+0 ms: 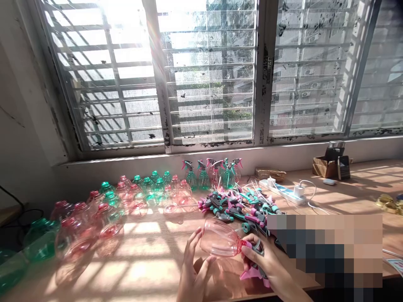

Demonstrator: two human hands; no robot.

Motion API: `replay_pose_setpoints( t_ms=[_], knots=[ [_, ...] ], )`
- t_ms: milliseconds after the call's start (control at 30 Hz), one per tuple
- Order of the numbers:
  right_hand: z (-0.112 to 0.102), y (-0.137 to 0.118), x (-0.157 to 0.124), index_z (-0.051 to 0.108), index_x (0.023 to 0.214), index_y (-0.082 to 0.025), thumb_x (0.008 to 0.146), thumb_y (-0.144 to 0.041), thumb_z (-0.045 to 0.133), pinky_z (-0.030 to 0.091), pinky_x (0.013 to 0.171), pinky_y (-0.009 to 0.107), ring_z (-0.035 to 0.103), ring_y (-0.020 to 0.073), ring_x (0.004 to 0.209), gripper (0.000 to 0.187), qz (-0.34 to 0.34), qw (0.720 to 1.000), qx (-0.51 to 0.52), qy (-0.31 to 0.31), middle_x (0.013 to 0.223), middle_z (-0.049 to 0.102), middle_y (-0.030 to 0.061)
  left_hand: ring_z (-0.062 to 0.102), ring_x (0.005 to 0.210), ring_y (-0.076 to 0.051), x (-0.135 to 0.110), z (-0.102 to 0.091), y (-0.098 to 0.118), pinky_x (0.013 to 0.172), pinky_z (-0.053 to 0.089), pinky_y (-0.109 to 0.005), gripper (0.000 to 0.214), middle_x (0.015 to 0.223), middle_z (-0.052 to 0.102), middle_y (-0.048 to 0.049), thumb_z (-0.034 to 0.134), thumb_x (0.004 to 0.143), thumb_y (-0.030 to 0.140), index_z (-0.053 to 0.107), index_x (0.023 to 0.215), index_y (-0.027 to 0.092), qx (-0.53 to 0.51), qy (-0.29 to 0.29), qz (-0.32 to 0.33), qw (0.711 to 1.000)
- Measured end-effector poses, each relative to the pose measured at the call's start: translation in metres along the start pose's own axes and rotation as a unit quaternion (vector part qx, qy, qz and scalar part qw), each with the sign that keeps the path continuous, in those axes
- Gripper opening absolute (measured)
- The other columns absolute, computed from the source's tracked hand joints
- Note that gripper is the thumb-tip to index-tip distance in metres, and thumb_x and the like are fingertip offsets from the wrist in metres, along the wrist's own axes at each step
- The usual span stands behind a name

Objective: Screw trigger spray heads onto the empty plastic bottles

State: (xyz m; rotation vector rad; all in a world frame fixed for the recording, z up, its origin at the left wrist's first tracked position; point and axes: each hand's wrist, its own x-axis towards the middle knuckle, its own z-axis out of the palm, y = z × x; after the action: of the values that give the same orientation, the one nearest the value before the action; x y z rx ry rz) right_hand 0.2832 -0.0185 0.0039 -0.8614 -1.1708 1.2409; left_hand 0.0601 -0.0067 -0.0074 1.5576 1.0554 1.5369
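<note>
A clear pink spray bottle (220, 239) lies on its side in the air over the table's front part, its neck pointing right. My left hand (193, 262) grips the bottle's rounded base between fingers and thumb. At the neck, my right hand (262, 256) is closed on a pink and grey trigger sprayer (260, 246); whether its thread is engaged cannot be seen. Below the right hand another pink sprayer head (252, 273) lies by the table edge. Just beyond both hands spreads a heap of loose trigger sprayers (236, 203) in pink, teal and grey, with white tubes.
Open pink and green bottles (108, 222) stand in rows on the left of the wooden table (145, 268). Several bottles with sprayers fitted (203, 178) stand under the window. A power strip (283, 192), a cardboard box (324, 167) and a phone (344, 167) are at the back right.
</note>
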Motion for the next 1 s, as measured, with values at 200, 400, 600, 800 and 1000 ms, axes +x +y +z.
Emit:
replay_pose_setpoints(
  t_ms=[200,400,600,800,1000],
  knots=[
    [0.0,0.009,0.002,0.06,0.091,-0.022,0.073,-0.058,0.085,0.051,0.057,0.03,0.061,0.0168,0.055,0.047,-0.021,1.0,-0.002,-0.005,0.063,0.065,-0.0023,0.046,0.141,-0.036,-0.003,0.004,0.003,0.096,0.06,-0.038,0.061,0.155,0.045,-0.0081,0.08,0.077,0.042,0.056,0.133,0.032,-0.076,0.009,-0.042,0.996],
    [0.0,0.014,0.004,0.06,0.089,-0.022,0.069,-0.06,0.086,0.048,0.056,0.029,0.059,0.0159,0.053,0.05,-0.031,0.999,-0.022,0.009,0.064,0.065,-0.0026,0.044,0.144,-0.033,-0.001,0.001,0.007,0.104,0.055,-0.039,0.047,0.15,0.053,-0.0092,0.069,0.087,0.05,0.062,0.128,0.029,-0.017,0.038,-0.009,0.999],
    [0.0,0.002,0.0,0.06,0.091,-0.022,0.076,-0.057,0.083,0.053,0.059,0.03,0.062,0.0178,0.058,0.044,0.005,1.0,0.022,0.003,0.066,0.065,-0.0022,0.046,0.141,-0.034,0.0,0.002,0.003,0.09,0.062,-0.036,0.049,0.152,0.05,-0.0071,0.072,0.084,0.042,0.061,0.131,0.033,-0.022,0.012,-0.016,1.0],
    [0.001,0.021,0.003,0.064,0.093,-0.022,0.067,-0.054,0.09,0.047,0.057,0.025,0.059,0.0146,0.056,0.049,-0.034,0.999,0.001,0.014,0.066,0.064,-0.0035,0.053,0.136,-0.033,-0.001,0.003,0.001,0.095,0.06,-0.035,0.054,0.148,0.053,-0.0085,0.073,0.083,0.051,0.058,0.13,0.03,-0.053,0.039,-0.037,0.997],
    [0.0,0.015,0.002,0.062,0.093,-0.022,0.071,-0.058,0.086,0.048,0.056,0.028,0.06,0.0164,0.054,0.048,-0.017,1.0,-0.012,0.01,0.062,0.063,-0.0036,0.053,0.135,-0.034,0.003,0.0,0.007,0.09,0.062,-0.033,0.048,0.147,0.053,-0.0091,0.071,0.084,0.052,0.065,0.127,0.03,-0.025,0.035,-0.014,0.999]
  ],
)
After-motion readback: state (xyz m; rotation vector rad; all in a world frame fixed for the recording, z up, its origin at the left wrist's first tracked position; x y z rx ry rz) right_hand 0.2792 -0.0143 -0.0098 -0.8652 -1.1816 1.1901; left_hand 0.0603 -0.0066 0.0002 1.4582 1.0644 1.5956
